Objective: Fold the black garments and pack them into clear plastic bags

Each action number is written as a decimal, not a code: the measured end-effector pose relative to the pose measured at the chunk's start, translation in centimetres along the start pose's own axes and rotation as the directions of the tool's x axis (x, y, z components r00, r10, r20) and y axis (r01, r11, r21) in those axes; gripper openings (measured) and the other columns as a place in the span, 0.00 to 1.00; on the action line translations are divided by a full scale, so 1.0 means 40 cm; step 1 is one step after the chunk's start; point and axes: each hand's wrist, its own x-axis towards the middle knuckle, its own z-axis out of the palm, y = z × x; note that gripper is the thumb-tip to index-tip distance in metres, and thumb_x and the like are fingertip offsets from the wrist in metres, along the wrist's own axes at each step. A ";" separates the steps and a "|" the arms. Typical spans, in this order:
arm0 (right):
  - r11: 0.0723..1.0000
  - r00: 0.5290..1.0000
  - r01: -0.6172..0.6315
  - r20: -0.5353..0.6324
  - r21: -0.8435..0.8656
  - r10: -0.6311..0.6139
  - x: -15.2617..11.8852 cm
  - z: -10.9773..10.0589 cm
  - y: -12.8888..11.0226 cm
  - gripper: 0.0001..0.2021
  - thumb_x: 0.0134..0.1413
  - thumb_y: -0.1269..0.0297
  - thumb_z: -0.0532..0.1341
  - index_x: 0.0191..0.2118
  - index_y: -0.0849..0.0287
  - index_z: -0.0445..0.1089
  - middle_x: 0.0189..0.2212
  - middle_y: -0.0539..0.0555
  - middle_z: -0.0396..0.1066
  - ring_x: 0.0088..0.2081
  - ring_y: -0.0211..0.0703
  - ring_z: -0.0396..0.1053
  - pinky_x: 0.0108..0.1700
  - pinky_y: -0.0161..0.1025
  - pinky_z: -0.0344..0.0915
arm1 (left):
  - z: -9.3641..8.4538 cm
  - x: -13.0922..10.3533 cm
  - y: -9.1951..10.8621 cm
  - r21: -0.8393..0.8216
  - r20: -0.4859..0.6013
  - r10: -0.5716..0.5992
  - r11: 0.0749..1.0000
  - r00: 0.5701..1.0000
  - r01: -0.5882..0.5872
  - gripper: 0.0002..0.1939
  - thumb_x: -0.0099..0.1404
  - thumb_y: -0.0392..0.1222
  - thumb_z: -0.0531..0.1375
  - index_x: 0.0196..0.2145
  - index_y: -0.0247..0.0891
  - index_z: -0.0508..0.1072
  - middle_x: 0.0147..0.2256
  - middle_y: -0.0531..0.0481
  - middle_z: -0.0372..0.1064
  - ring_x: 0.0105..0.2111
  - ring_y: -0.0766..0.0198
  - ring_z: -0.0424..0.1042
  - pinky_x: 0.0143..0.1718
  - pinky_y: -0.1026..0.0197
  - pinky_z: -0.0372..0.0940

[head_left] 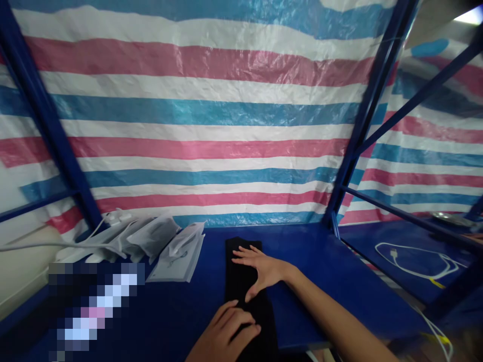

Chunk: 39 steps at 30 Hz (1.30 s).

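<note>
A long strip of black cloth [241,281] lies on the blue tabletop [302,251], running from the back toward the front edge. My right hand [260,269] rests on its upper part with the fingers spread and nothing held. Lower down, my left hand [228,332] lies over the left side of the cloth, its fingers bent but apart, touching the fabric. The front end of the cloth runs out of the bottom of the view.
Several clear plastic bags [181,254] stand and lie at the left beside a white cable. Blue metal posts [350,146] frame a striped plastic sheet [211,110] behind. A white USB cable [415,274] lies on the surface at the right.
</note>
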 end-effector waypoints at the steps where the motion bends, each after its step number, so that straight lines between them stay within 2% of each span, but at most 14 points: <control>1: 1.000 1.000 0.002 0.004 0.002 -0.002 0.000 0.000 -0.002 0.57 0.41 0.37 0.78 0.75 0.40 0.54 0.77 0.57 0.47 0.78 0.66 0.39 0.76 0.68 0.24 | -0.011 0.006 -0.002 -0.020 0.001 0.010 1.000 1.000 -0.010 0.26 0.69 0.39 0.65 0.63 0.50 0.68 0.53 0.45 0.77 0.53 0.52 0.77 0.70 0.43 0.60; 3: 1.000 1.000 0.007 0.003 0.016 -0.007 0.000 -0.001 -0.003 0.56 0.42 0.38 0.78 0.75 0.40 0.56 0.77 0.56 0.48 0.78 0.65 0.39 0.76 0.67 0.24 | -0.041 0.027 -0.008 -0.100 -0.009 -0.035 0.994 0.999 0.034 0.28 0.67 0.35 0.63 0.63 0.50 0.68 0.54 0.47 0.78 0.55 0.52 0.76 0.69 0.45 0.62; 6: 0.995 0.999 0.022 -0.031 0.100 -0.019 0.001 -0.004 0.004 0.42 0.52 0.41 0.74 0.71 0.41 0.64 0.74 0.54 0.57 0.77 0.64 0.45 0.76 0.67 0.27 | -0.092 0.088 -0.038 -0.279 -0.052 -0.280 0.926 0.958 0.256 0.23 0.67 0.40 0.63 0.59 0.49 0.71 0.53 0.47 0.78 0.53 0.51 0.78 0.58 0.51 0.71; 9: 0.940 0.985 0.001 -0.162 0.340 0.058 0.007 -0.009 0.025 0.28 0.62 0.39 0.66 0.62 0.46 0.75 0.62 0.55 0.75 0.67 0.63 0.67 0.73 0.64 0.48 | -0.133 0.177 -0.103 -0.397 -0.024 -0.459 0.820 0.888 0.413 0.22 0.73 0.52 0.61 0.61 0.48 0.69 0.52 0.46 0.79 0.51 0.49 0.79 0.52 0.52 0.72; 11: 0.835 0.934 -0.034 -0.279 0.550 0.222 0.012 -0.014 0.045 0.31 0.66 0.32 0.57 0.55 0.52 0.79 0.50 0.56 0.82 0.55 0.60 0.77 0.64 0.59 0.64 | -0.143 0.237 -0.168 -0.442 -0.022 -0.479 0.792 0.878 0.421 0.21 0.73 0.56 0.60 0.58 0.45 0.72 0.50 0.46 0.80 0.49 0.50 0.79 0.51 0.53 0.72; 14: 0.648 0.831 -0.026 -0.344 0.761 0.437 0.018 -0.024 0.076 0.42 0.65 0.25 0.45 0.51 0.57 0.78 0.41 0.59 0.82 0.46 0.55 0.80 0.55 0.53 0.72 | -0.131 0.306 -0.275 -0.477 0.000 -0.495 0.764 0.869 0.436 0.21 0.71 0.58 0.62 0.52 0.42 0.74 0.48 0.45 0.81 0.48 0.50 0.80 0.48 0.54 0.72; 16: 0.609 0.810 0.001 -0.358 0.793 0.465 0.018 -0.029 0.093 0.40 0.63 0.25 0.51 0.54 0.58 0.76 0.40 0.58 0.81 0.45 0.53 0.80 0.52 0.50 0.73 | -0.113 0.334 -0.337 -0.446 -0.050 -0.502 0.785 0.864 0.430 0.20 0.70 0.57 0.63 0.50 0.42 0.75 0.49 0.44 0.80 0.50 0.50 0.79 0.50 0.53 0.71; 19: 0.651 0.805 -0.011 -0.379 0.759 0.456 0.017 -0.025 0.112 0.33 0.53 0.37 0.72 0.56 0.57 0.74 0.39 0.55 0.80 0.43 0.50 0.79 0.50 0.47 0.74 | -0.082 0.358 -0.396 -0.340 -0.129 -0.512 0.827 0.849 0.447 0.17 0.69 0.54 0.63 0.50 0.42 0.77 0.50 0.44 0.80 0.51 0.49 0.79 0.52 0.52 0.70; 21: 0.667 0.798 -0.014 -0.393 0.745 0.456 0.019 -0.018 0.122 0.34 0.47 0.46 0.78 0.56 0.57 0.73 0.41 0.55 0.81 0.43 0.51 0.79 0.51 0.49 0.74 | -0.063 0.369 -0.414 -0.266 -0.144 -0.499 0.851 0.855 0.452 0.16 0.70 0.52 0.63 0.49 0.41 0.77 0.49 0.43 0.81 0.50 0.48 0.79 0.52 0.52 0.70; 25: 0.726 0.779 0.027 -0.469 0.688 0.416 0.026 -0.008 0.143 0.33 0.45 0.53 0.78 0.56 0.55 0.71 0.53 0.59 0.78 0.53 0.53 0.77 0.58 0.52 0.72 | -0.025 0.383 -0.430 -0.205 -0.129 -0.455 0.881 0.881 0.425 0.16 0.71 0.50 0.63 0.52 0.41 0.77 0.52 0.42 0.80 0.54 0.46 0.77 0.56 0.50 0.67; 30: 0.903 0.713 -0.140 -0.591 0.406 0.376 0.016 -0.016 0.163 0.29 0.51 0.57 0.74 0.59 0.55 0.71 0.57 0.59 0.74 0.54 0.52 0.75 0.59 0.54 0.71 | 0.008 0.376 -0.456 -0.176 -0.082 -0.448 0.886 0.890 0.430 0.21 0.70 0.51 0.64 0.56 0.40 0.76 0.57 0.39 0.76 0.59 0.44 0.73 0.62 0.46 0.63; 33: 0.935 0.686 -0.225 -0.637 0.274 0.352 0.003 -0.027 0.157 0.28 0.57 0.52 0.71 0.61 0.54 0.72 0.58 0.61 0.74 0.58 0.55 0.72 0.62 0.56 0.67 | 0.009 0.359 -0.461 -0.183 -0.049 -0.439 0.887 0.897 0.424 0.22 0.72 0.53 0.62 0.57 0.40 0.75 0.57 0.39 0.77 0.58 0.45 0.74 0.61 0.47 0.65; 36: 0.927 0.745 -0.277 -0.553 0.253 0.373 -0.006 -0.035 0.139 0.31 0.56 0.46 0.72 0.61 0.54 0.74 0.53 0.61 0.77 0.56 0.59 0.73 0.61 0.58 0.68 | -0.006 0.337 -0.444 -0.183 -0.023 -0.415 0.896 0.910 0.404 0.20 0.71 0.54 0.62 0.55 0.41 0.76 0.55 0.41 0.78 0.56 0.45 0.75 0.58 0.50 0.66; 39: 0.926 0.836 -0.201 -0.436 0.320 0.332 -0.007 -0.036 0.123 0.30 0.53 0.47 0.75 0.58 0.55 0.76 0.48 0.58 0.79 0.50 0.57 0.76 0.57 0.54 0.70 | -0.033 0.313 -0.415 -0.130 0.003 -0.397 0.910 0.918 0.394 0.20 0.71 0.57 0.62 0.51 0.40 0.78 0.50 0.41 0.79 0.52 0.45 0.77 0.53 0.51 0.67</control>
